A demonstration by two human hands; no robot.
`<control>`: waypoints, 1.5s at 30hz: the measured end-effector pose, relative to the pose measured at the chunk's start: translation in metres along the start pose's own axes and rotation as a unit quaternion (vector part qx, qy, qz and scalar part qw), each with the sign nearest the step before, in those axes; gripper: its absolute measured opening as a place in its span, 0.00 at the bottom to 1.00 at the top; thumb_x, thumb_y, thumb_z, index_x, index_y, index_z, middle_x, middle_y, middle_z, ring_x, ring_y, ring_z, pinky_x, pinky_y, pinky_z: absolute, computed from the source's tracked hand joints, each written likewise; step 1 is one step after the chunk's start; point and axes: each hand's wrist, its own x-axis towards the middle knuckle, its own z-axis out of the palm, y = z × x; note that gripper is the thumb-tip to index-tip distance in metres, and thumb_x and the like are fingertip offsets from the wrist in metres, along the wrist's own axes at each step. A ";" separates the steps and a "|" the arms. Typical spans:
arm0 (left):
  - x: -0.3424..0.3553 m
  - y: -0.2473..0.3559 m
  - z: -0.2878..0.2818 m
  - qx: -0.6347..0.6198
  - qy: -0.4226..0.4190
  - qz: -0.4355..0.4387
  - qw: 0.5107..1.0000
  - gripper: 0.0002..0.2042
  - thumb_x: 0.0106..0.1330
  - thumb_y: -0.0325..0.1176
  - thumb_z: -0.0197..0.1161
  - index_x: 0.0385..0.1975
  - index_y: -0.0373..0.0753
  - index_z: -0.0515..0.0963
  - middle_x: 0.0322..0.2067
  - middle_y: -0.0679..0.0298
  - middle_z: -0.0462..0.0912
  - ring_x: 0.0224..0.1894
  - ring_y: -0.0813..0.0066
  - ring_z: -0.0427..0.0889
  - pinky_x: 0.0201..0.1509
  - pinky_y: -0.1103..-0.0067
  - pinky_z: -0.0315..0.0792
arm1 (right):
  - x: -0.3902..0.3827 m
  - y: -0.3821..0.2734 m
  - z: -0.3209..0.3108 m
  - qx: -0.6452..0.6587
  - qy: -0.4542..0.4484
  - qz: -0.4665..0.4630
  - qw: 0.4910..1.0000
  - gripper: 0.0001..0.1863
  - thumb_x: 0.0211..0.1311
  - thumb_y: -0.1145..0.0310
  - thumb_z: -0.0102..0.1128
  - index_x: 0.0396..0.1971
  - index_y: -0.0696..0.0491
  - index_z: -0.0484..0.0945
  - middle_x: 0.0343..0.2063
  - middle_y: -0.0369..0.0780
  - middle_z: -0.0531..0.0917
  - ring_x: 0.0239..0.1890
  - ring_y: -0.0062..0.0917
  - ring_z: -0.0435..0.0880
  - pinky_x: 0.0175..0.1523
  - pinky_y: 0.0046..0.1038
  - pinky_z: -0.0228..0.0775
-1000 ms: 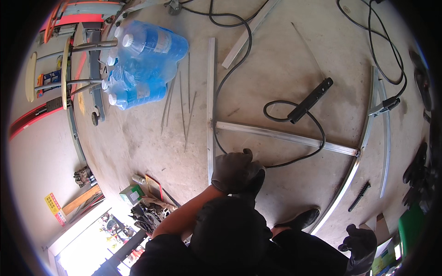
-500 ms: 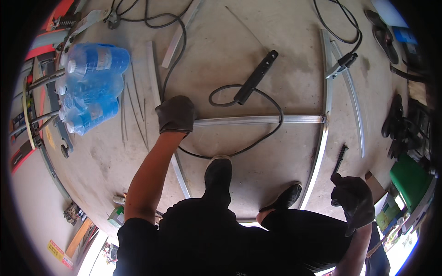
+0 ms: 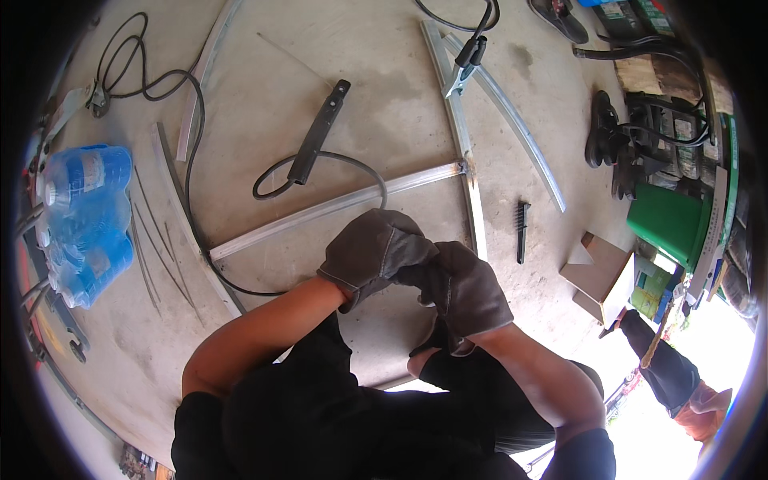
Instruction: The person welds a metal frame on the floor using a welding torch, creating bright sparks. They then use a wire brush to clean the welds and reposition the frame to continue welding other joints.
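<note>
Okay, gloved left hand (image 3: 374, 252) and right hand (image 3: 470, 292) meet; can't tell if either grips anything. Electrode holder (image 3: 315, 138) lies on the floor (image 3: 240, 152) beyond the metal crossbar (image 3: 320, 210).

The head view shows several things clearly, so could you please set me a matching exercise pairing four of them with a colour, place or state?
1. left hand
2. bottles
3. clamp
4. tube-shaped handle

A. on a long metal bar
B. black, with a thin rod at its upper end
C. in a dark glove, up against the right hand
D. blue, at the far left of the picture

Pairs: 1-C, 2-D, 3-A, 4-B
</note>
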 end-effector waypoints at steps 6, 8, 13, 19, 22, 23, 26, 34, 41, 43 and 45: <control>-0.010 -0.021 0.028 -0.204 -0.002 -0.170 0.964 0.12 0.67 0.36 0.74 0.45 0.35 0.87 0.38 0.60 0.90 0.36 0.69 0.90 0.44 0.73 0.84 | 0.028 0.035 0.029 0.183 0.031 0.041 0.982 0.15 0.76 0.66 0.59 0.50 0.62 0.81 0.33 0.43 0.89 0.30 0.24 0.88 0.35 0.26 0.81; -0.012 -0.026 0.031 -0.258 0.029 -0.230 0.938 0.15 0.68 0.36 0.74 0.46 0.31 0.86 0.38 0.59 0.90 0.35 0.72 0.89 0.43 0.75 0.83 | 0.041 0.035 0.022 0.200 0.032 0.066 0.977 0.15 0.75 0.65 0.61 0.50 0.62 0.82 0.30 0.42 0.87 0.27 0.24 0.86 0.33 0.27 0.80; -0.020 -0.028 0.040 -0.030 0.035 -0.189 0.981 0.19 0.69 0.41 0.74 0.51 0.33 0.86 0.41 0.54 0.90 0.41 0.63 0.90 0.49 0.71 0.82 | 0.096 0.054 -0.031 0.314 0.174 0.156 0.920 0.22 0.66 0.55 0.71 0.45 0.60 0.85 0.23 0.39 0.81 0.16 0.24 0.76 0.24 0.31 0.74; -0.050 -0.035 0.056 0.043 -0.105 -0.178 0.977 0.21 0.69 0.50 0.72 0.48 0.37 0.88 0.49 0.56 0.89 0.48 0.57 0.89 0.56 0.68 0.80 | 0.147 0.087 -0.060 -0.039 0.176 0.069 0.981 0.21 0.68 0.53 0.67 0.40 0.59 0.88 0.25 0.43 0.86 0.22 0.27 0.83 0.33 0.32 0.77; -0.050 -0.036 0.060 0.065 -0.118 -0.127 0.983 0.22 0.69 0.52 0.72 0.48 0.37 0.87 0.49 0.56 0.89 0.49 0.57 0.89 0.56 0.68 0.80 | 0.148 0.079 -0.067 -0.232 0.146 0.021 0.961 0.19 0.71 0.54 0.61 0.36 0.55 0.90 0.29 0.49 0.89 0.32 0.37 0.89 0.43 0.36 0.80; -0.048 -0.036 0.060 0.066 -0.122 -0.128 0.982 0.23 0.69 0.52 0.72 0.48 0.37 0.87 0.50 0.56 0.89 0.49 0.57 0.88 0.56 0.68 0.80 | 0.156 0.084 -0.071 -0.307 0.145 -0.015 0.941 0.18 0.71 0.55 0.60 0.35 0.54 0.90 0.31 0.49 0.89 0.35 0.39 0.90 0.45 0.38 0.80; -0.042 -0.033 0.060 0.071 -0.148 -0.136 0.977 0.24 0.69 0.53 0.72 0.49 0.37 0.86 0.51 0.56 0.89 0.50 0.56 0.88 0.56 0.68 0.80 | 0.160 0.091 -0.078 -0.394 0.146 -0.046 0.906 0.17 0.72 0.56 0.58 0.35 0.51 0.91 0.35 0.49 0.91 0.42 0.45 0.90 0.49 0.43 0.80; -0.057 -0.042 0.072 0.051 -0.142 -0.147 0.978 0.21 0.74 0.50 0.66 0.49 0.36 0.86 0.45 0.52 0.89 0.47 0.52 0.89 0.55 0.64 0.80 | 0.166 0.068 -0.096 -0.262 0.032 0.060 0.963 0.15 0.71 0.60 0.64 0.38 0.57 0.91 0.30 0.45 0.90 0.31 0.33 0.89 0.39 0.34 0.80; -0.053 -0.042 0.073 0.048 -0.190 -0.182 0.964 0.24 0.68 0.53 0.72 0.50 0.38 0.87 0.53 0.55 0.89 0.52 0.54 0.88 0.60 0.66 0.80 | 0.162 0.054 -0.102 -0.088 0.045 0.078 0.992 0.21 0.75 0.56 0.65 0.31 0.60 0.88 0.20 0.40 0.83 0.18 0.23 0.77 0.26 0.31 0.70; -0.048 -0.034 0.066 0.025 -0.184 -0.223 0.957 0.23 0.68 0.52 0.73 0.50 0.38 0.87 0.52 0.55 0.89 0.52 0.55 0.88 0.60 0.66 0.80 | 0.159 0.052 -0.108 -0.082 0.034 0.092 0.992 0.21 0.74 0.55 0.65 0.30 0.59 0.87 0.19 0.40 0.83 0.17 0.23 0.76 0.26 0.31 0.70; -0.050 -0.041 0.066 0.045 -0.169 -0.178 0.968 0.23 0.67 0.51 0.74 0.50 0.37 0.87 0.50 0.55 0.90 0.51 0.55 0.89 0.59 0.66 0.81 | 0.154 0.057 -0.109 -0.073 0.033 0.122 0.989 0.20 0.74 0.55 0.66 0.30 0.58 0.87 0.19 0.40 0.83 0.17 0.23 0.76 0.26 0.30 0.69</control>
